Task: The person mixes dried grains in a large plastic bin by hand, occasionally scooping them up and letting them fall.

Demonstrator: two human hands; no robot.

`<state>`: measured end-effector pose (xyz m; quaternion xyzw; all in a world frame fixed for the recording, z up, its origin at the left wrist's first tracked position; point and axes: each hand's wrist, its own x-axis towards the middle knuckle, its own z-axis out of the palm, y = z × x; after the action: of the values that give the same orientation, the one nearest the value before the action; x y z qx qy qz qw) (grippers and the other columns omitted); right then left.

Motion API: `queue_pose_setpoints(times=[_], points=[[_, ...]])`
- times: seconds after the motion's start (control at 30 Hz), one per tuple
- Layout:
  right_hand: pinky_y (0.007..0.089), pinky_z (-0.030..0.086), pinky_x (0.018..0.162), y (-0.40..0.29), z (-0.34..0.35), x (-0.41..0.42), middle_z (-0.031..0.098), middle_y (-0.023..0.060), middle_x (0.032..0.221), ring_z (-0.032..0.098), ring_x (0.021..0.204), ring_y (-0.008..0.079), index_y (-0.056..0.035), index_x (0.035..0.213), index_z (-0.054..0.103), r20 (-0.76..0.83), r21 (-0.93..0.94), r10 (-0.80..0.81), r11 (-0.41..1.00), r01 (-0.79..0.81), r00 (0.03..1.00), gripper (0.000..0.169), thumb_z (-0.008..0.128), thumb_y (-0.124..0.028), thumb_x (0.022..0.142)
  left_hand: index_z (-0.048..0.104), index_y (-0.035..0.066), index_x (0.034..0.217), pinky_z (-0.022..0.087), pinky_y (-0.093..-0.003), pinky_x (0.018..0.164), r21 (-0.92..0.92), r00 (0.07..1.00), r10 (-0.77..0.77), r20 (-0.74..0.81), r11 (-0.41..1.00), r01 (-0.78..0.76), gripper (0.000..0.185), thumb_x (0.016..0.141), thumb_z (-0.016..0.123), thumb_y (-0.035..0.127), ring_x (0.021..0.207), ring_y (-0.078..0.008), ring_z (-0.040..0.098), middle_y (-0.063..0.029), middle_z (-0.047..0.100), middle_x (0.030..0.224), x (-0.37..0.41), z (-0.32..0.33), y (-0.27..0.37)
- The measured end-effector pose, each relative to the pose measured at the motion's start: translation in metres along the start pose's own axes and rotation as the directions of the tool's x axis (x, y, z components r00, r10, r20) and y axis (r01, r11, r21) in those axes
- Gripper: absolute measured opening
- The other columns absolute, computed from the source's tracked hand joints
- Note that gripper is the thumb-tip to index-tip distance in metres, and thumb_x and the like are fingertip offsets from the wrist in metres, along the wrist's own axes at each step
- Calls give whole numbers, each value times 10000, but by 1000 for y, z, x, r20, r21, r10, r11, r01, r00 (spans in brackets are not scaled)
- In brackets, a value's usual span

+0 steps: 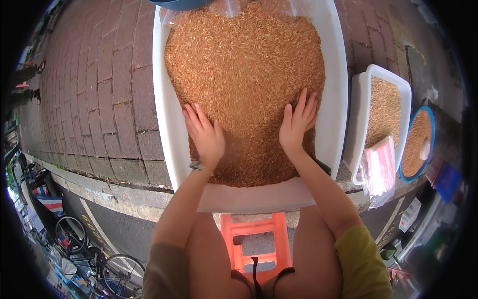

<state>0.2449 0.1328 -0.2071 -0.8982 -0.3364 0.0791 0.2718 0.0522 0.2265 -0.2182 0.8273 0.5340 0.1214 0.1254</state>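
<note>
A long white plastic tub [332, 93] lies before me, holding a broad heap of reddish-brown dried grains or larvae [242, 71]; which of these cannot be told. On the left edge of the heap, my left hand [206, 138] rests palm down with fingers spread. My right hand [298, 123] lies on the right side of the heap, its thumb apart from the fingers. Neither hand grips anything. Clear plastic zip bags [227, 8] lie on the far end of the heap, beside part of a blue basin [181, 3].
At right stand a smaller white bin [356, 123] of tan grains, a stack of pink-striped plastic bags [380, 160] at its near edge, and a blue-rimmed round basin [433, 130]. An orange plastic stool [283, 239] is beneath me. A bicycle [121, 276] stands lower left, beyond the curb.
</note>
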Motion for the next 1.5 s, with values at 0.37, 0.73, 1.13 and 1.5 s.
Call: queue_pose_setpoints(times=[0.37, 0.73, 1.13, 1.5], points=[[498, 129, 1082, -32, 45, -73, 193, 216, 1473, 201, 1323, 397, 21, 1414, 203, 46, 231, 340, 911, -341, 939, 607, 406, -302, 942, 131, -113, 1380, 94, -473, 1108, -370, 815, -569, 110, 738, 565, 657, 879, 415, 204, 1340, -433, 122, -282, 101, 1465, -55, 55, 60], [432, 362, 1029, -109, -44, -5, 483, 149, 1296, 476, 1182, 294, -20, 1294, 425, 845, 522, 411, -491, -698, 343, 488, 252, -335, 965, 477, 57, 1197, 358, -427, 995, -507, 567, -176, 805, -701, 502, 433, 879, 425, 347, 1122, -258, 483, -94, 535, 1180, 18, -43, 106], [463, 81, 1107, -72, -34, 45, 254, 140, 1484, 177, 1382, 304, -29, 1427, 264, 90, 456, -17, 889, -26, 996, 529, 368, -277, 972, 110, -9, 1453, 19, -464, 1123, -468, 989, -141, 45, 872, 145, 602, 977, 299, 306, 1408, -361, -14, -224, 22, 1519, 63, -63, 61], [466, 279, 1033, -15, 36, -57, 384, 195, 1344, 370, 1226, 363, 2, 1346, 349, 162, 509, 530, 677, -531, 832, 474, 368, -238, 938, 287, -51, 1356, 162, -507, 1074, -600, 722, -646, 248, 483, 638, 566, 882, 435, 220, 1318, -434, 201, -280, 180, 1442, -46, 31, 69]])
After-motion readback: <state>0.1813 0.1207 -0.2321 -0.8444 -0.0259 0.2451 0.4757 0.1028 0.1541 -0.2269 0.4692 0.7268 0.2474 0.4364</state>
